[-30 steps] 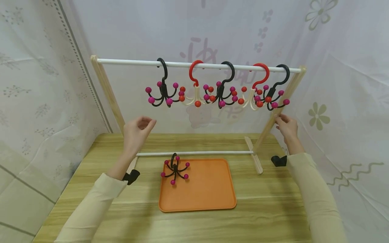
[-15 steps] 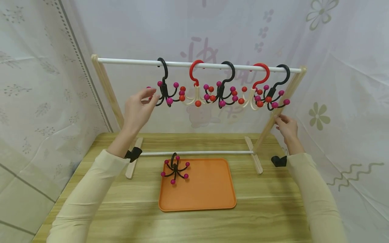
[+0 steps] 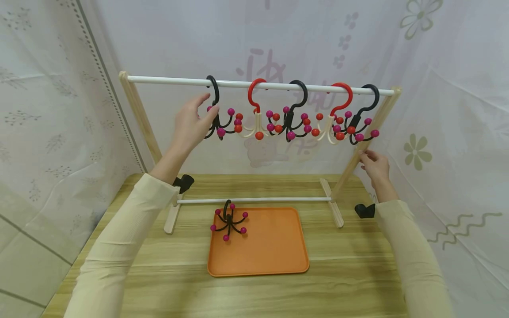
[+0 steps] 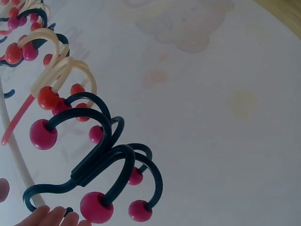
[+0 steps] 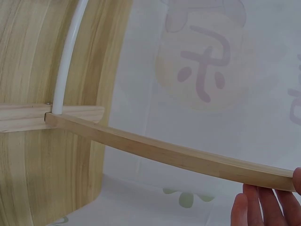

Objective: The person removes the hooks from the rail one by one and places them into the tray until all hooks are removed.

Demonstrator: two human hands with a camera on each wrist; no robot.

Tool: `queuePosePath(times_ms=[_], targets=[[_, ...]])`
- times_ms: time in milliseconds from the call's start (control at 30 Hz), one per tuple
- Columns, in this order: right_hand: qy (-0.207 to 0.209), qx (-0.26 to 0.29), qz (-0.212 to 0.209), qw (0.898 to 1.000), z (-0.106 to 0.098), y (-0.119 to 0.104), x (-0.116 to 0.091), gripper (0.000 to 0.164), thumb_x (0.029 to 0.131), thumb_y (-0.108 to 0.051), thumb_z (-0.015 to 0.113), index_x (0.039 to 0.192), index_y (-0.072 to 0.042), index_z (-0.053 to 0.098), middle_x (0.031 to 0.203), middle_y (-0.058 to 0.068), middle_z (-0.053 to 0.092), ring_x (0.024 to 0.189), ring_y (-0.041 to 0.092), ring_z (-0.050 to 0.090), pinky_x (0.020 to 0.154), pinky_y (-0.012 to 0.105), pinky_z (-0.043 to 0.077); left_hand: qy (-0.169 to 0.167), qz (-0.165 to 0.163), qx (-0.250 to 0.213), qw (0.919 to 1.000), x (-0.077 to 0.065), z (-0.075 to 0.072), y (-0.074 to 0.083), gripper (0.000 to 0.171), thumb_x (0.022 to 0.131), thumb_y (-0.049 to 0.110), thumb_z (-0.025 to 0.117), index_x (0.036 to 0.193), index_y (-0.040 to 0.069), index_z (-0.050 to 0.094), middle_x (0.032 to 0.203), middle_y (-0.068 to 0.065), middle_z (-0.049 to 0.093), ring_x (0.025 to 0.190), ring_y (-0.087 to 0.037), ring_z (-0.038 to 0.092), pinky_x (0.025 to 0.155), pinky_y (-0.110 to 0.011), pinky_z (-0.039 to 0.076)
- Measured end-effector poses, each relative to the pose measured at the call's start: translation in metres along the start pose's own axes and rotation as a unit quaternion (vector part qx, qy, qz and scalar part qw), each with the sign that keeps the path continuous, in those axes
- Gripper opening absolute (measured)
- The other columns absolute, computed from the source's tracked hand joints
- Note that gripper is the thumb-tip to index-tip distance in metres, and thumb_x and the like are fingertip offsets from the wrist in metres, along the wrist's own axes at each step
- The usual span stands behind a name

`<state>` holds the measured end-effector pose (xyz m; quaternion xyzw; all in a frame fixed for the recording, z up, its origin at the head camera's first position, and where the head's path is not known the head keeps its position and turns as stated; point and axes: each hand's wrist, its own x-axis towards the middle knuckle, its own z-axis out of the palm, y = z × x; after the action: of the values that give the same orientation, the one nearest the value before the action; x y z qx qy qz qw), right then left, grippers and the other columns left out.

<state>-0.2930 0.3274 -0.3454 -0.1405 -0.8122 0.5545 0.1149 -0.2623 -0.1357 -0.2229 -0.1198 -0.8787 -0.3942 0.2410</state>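
My left hand (image 3: 191,126) is raised beside the leftmost black octopus-style hook hanger (image 3: 216,91), thumb and fingers spread apart. In the left wrist view its fingertips are right by the curved neck of that black hanger (image 4: 89,162), whose arms end in magenta balls. My right hand (image 3: 375,168) holds the rack's right wooden post (image 3: 350,165); the right wrist view has fingers below the post (image 5: 174,156) and the thumb at its other side. Another black hanger (image 3: 229,219) lies on the orange tray (image 3: 270,247).
Along the rack's white top rail (image 3: 171,81) hang a red-and-cream hanger (image 3: 258,115), a middle black hanger (image 3: 289,118), a second red-and-cream hanger (image 3: 331,119) and a right-end black hanger (image 3: 355,120). A white lower rail (image 3: 270,200) runs behind the tray. Patterned curtains surround the table (image 3: 338,282).
My left hand has risen and moved right to the leftmost black hanger, its fingers and thumb spreading wider. My right hand stays on the post.
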Motion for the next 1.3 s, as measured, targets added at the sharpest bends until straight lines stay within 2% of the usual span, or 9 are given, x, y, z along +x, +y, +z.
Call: queuePosePath(times_ms=[200, 400, 500, 600, 800, 1033, 1133, 1300], targets=[[-0.002, 0.002, 0.004, 1.000, 0.000, 0.000, 0.000, 0.062, 0.086, -0.043, 0.048, 0.133, -0.003, 0.037, 0.128, 0.017, 0.042, 0.110, 0.024, 0.046, 0.089, 0.035, 0.038, -0.018, -0.012, -0.026, 0.9994, 0.009, 0.005, 0.005, 0.046, 0.091, 0.031, 0.047, 0.129, 0.006, 0.043, 0.131, -0.007, 0.042, 0.122, -0.016, 0.034, 0.097, -0.031, 0.028], [-0.003, 0.001, -0.003, 1.000, -0.001, 0.000, 0.001, 0.063, 0.086, -0.044, 0.048, 0.132, -0.002, 0.038, 0.129, 0.017, 0.042, 0.109, 0.023, 0.047, 0.089, 0.036, 0.038, -0.001, -0.024, -0.065, 0.9976, 0.014, 0.007, 0.007, 0.037, 0.091, 0.028, 0.048, 0.118, 0.003, 0.052, 0.122, -0.007, 0.051, 0.116, -0.015, 0.041, 0.094, -0.031, 0.032], [-0.005, 0.001, -0.004, 1.000, -0.001, 0.001, 0.000, 0.063, 0.086, -0.043, 0.048, 0.132, -0.001, 0.038, 0.129, 0.018, 0.042, 0.109, 0.023, 0.047, 0.089, 0.037, 0.038, 0.002, -0.028, -0.069, 0.9972, 0.016, 0.007, 0.009, 0.035, 0.091, 0.029, 0.048, 0.114, 0.003, 0.053, 0.117, -0.007, 0.054, 0.113, -0.014, 0.044, 0.093, -0.033, 0.033], [-0.008, -0.001, -0.004, 1.000, -0.001, 0.001, 0.000, 0.063, 0.086, -0.043, 0.047, 0.132, -0.001, 0.037, 0.129, 0.019, 0.041, 0.110, 0.025, 0.046, 0.089, 0.036, 0.038, 0.009, -0.021, -0.071, 0.9972, 0.019, 0.008, 0.010, 0.032, 0.091, 0.028, 0.048, 0.110, 0.003, 0.054, 0.110, -0.007, 0.057, 0.106, -0.015, 0.048, 0.090, -0.033, 0.033], [-0.008, 0.001, -0.001, 1.000, -0.001, 0.000, 0.000, 0.064, 0.086, -0.044, 0.047, 0.133, -0.002, 0.036, 0.129, 0.018, 0.042, 0.109, 0.024, 0.046, 0.089, 0.035, 0.038, 0.034, -0.001, -0.079, 0.9963, 0.024, 0.007, 0.013, 0.026, 0.091, 0.019, 0.049, 0.104, -0.003, 0.057, 0.097, -0.011, 0.062, 0.090, -0.017, 0.054, 0.082, -0.026, 0.040], [-0.006, 0.001, -0.007, 1.000, -0.001, 0.000, 0.000, 0.064, 0.086, -0.044, 0.047, 0.132, -0.001, 0.037, 0.129, 0.018, 0.042, 0.110, 0.025, 0.046, 0.089, 0.034, 0.038, 0.023, -0.001, -0.066, 0.9975, 0.026, 0.005, 0.012, 0.024, 0.089, 0.018, 0.053, 0.102, -0.003, 0.057, 0.096, -0.013, 0.063, 0.087, -0.019, 0.056, 0.078, -0.023, 0.041], [-0.006, 0.000, -0.003, 1.000, -0.001, 0.000, 0.000, 0.064, 0.086, -0.044, 0.047, 0.132, -0.002, 0.037, 0.128, 0.018, 0.042, 0.110, 0.025, 0.046, 0.089, 0.033, 0.039, 0.030, 0.005, -0.065, 0.9974, 0.027, 0.005, 0.011, 0.025, 0.089, 0.019, 0.054, 0.100, -0.002, 0.057, 0.095, -0.013, 0.064, 0.084, -0.018, 0.057, 0.072, -0.023, 0.040], [-0.002, -0.001, 0.005, 1.000, 0.000, 0.001, 0.000, 0.063, 0.086, -0.044, 0.047, 0.133, -0.003, 0.037, 0.128, 0.018, 0.043, 0.109, 0.024, 0.046, 0.088, 0.032, 0.039, 0.052, 0.025, -0.086, 0.9946, 0.028, 0.005, 0.012, 0.026, 0.089, 0.019, 0.054, 0.099, -0.004, 0.056, 0.096, -0.014, 0.064, 0.084, -0.017, 0.058, 0.071, -0.020, 0.041]])
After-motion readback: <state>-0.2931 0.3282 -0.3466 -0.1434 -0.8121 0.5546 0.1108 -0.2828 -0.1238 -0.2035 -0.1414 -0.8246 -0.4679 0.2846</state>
